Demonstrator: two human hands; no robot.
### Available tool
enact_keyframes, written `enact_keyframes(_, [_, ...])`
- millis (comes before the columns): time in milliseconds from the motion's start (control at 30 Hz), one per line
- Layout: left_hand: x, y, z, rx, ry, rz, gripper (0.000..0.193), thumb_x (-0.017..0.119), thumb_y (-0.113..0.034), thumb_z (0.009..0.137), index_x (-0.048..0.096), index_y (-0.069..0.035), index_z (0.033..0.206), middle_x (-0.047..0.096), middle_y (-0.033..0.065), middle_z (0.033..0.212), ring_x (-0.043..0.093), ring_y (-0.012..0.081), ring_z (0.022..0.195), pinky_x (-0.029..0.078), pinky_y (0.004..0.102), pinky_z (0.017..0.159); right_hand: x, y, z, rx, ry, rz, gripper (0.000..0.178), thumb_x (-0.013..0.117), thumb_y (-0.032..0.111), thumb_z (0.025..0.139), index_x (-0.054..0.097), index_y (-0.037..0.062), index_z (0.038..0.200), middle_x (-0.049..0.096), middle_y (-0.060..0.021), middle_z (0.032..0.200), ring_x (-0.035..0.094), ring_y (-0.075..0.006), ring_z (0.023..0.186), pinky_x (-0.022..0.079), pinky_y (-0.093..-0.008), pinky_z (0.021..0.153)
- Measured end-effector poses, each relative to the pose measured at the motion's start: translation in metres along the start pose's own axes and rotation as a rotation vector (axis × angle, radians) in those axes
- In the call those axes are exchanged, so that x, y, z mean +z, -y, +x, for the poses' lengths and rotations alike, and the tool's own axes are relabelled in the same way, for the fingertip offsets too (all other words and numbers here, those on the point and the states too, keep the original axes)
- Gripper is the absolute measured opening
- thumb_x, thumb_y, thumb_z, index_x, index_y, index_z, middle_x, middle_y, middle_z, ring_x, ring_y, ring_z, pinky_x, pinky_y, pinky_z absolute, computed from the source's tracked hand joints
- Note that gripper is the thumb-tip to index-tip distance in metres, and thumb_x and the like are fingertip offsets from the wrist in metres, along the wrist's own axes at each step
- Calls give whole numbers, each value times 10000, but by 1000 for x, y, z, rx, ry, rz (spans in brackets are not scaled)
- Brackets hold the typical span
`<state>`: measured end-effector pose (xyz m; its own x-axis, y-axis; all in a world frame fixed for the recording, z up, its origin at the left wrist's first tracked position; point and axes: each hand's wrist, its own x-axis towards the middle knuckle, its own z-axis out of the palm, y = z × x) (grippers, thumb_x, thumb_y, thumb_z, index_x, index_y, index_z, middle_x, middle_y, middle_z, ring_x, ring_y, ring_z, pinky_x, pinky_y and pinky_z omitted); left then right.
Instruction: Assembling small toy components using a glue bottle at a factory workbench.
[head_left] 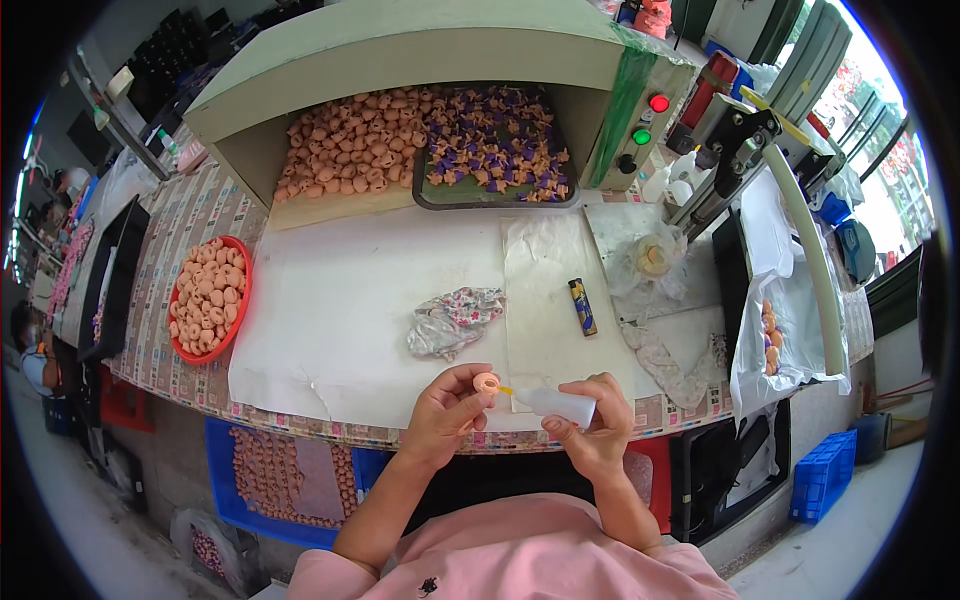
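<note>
I see a small, hollow, peach-coloured rounded piece (pixel 487 383) pinched between the left hand's (pixel 445 414) thumb and fingers, above the near edge of the white paper sheet (pixel 340 300). The right hand (pixel 600 430) grips a translucent white squeeze bottle (pixel 562 405); I can't tell whether its yellow nozzle (pixel 504 390) touches the piece. Beyond lies a crumpled floral cloth (pixel 455 322); left, a round red basket (pixel 248 268) of similar pieces.

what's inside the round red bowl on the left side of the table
A heap of rounded peach-coloured pieces, several with openings showing. They cover the floor of the red bowl, so its bottom and whatever lies beneath the top layer can't be seen.
</note>
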<state>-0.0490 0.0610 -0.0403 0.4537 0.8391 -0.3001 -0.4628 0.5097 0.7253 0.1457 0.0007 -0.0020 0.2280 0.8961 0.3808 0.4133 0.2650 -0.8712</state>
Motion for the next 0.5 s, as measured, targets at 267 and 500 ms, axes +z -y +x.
enact_keyframes(267, [-1,-1,0,-27,10,-17,349,625,-20,885,535,-12,1223,625,91,1054,505,38,665,375,171,508,3,-2,0,-28,11,-6,421,865,242,668,653,13,950,550,-52,807,527,-152,706,410,-261,597])
enact_keyframes(500, [-1,0,1,-34,17,-18,349,638,-44,890,535,-9,1221,623,85,1020,500,41,660,368,169,504,2,0,2,-48,1,-17,371,851,167,670,664,39,964,590,-78,779,563,-192,672,438,-291,584])
